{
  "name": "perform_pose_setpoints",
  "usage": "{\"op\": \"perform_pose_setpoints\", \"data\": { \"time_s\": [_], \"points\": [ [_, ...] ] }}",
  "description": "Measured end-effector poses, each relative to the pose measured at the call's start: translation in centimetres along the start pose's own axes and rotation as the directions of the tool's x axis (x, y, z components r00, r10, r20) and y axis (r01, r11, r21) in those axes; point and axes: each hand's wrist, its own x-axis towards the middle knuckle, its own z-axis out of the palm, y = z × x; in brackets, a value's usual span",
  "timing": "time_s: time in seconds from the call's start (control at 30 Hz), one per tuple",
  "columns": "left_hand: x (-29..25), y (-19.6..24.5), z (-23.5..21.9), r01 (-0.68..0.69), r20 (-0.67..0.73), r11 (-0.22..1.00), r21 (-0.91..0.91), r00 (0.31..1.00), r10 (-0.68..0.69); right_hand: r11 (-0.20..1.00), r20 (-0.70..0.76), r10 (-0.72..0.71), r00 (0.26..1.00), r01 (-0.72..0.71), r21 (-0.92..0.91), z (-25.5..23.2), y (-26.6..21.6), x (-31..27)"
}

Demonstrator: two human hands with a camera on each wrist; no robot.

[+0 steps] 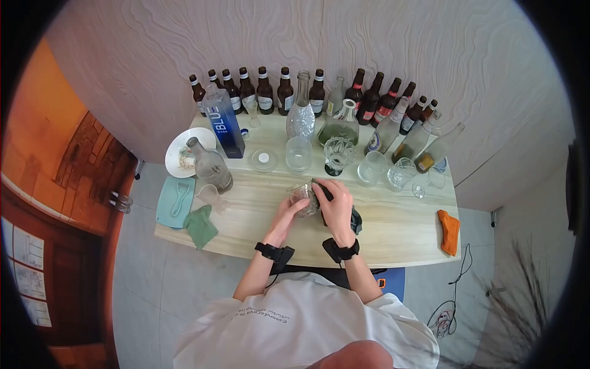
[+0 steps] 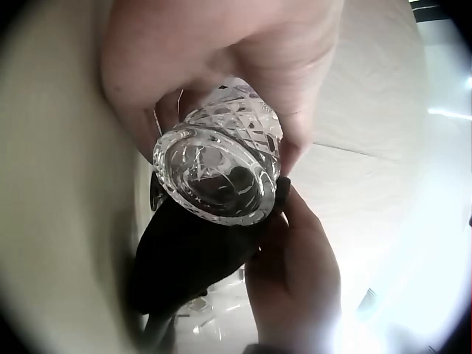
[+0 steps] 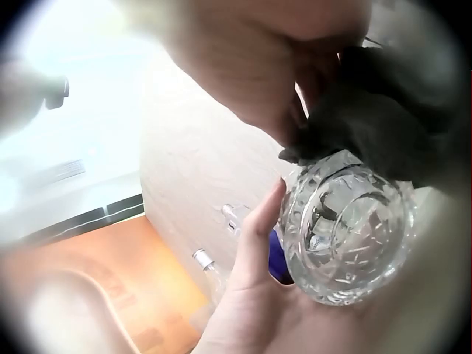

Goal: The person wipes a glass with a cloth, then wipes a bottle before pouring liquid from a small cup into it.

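Over the front middle of the table, my left hand (image 1: 284, 218) grips a clear cut-glass tumbler (image 1: 302, 203), thumb on its near side. The tumbler is tilted; a diamond pattern (image 2: 240, 122) on its wall shows in the left wrist view. My right hand (image 1: 337, 208) pinches a dark cloth (image 1: 356, 220) at the glass, its fingertips right at the rim. In the right wrist view the cloth (image 3: 376, 133) lies against the upper edge of the tumbler (image 3: 346, 236). Part of the cloth is hidden beneath the right hand.
Several brown bottles (image 1: 265, 92) line the back. Glasses (image 1: 298, 154) and a footed bowl (image 1: 339, 155) stand beyond my hands. To the left are a blue bottle (image 1: 226, 126), a grey bottle (image 1: 210, 166), a white plate (image 1: 175, 147) and a green cloth (image 1: 201, 227). An orange cloth (image 1: 449, 232) lies right.
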Motion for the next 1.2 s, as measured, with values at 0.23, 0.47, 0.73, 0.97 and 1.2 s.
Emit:
{"op": "perform_pose_setpoints", "data": {
  "time_s": [0.23,0.47,0.73,0.97,1.2],
  "points": [
    [2.1,3.0,0.4,-0.054,0.012,0.994,-0.093,0.998,0.055,0.999,-0.001,-0.029,1.000,0.029,0.044,-1.3,-0.9,-0.9],
    [5.8,1.3,-0.1,-0.056,0.188,0.969,-0.239,0.977,0.103,0.993,-0.140,-0.051,0.989,0.066,0.101,-1.3,-1.3,-0.2],
    [5.2,-0.4,0.1,0.021,0.165,0.894,-0.448,0.985,0.059,0.988,-0.128,-0.004,0.992,0.024,0.152,-0.4,-1.8,2.9],
    [6.1,-0.2,-1.2,0.020,0.098,0.885,-0.466,0.995,0.029,0.993,-0.033,-0.109,0.994,0.110,0.044,0.5,-1.4,-0.3],
    [5.6,-0.7,-0.4,0.110,0.218,0.859,-0.500,0.976,0.002,0.990,-0.098,-0.092,0.991,0.101,0.094,0.0,-1.1,3.0]
  ]
}}
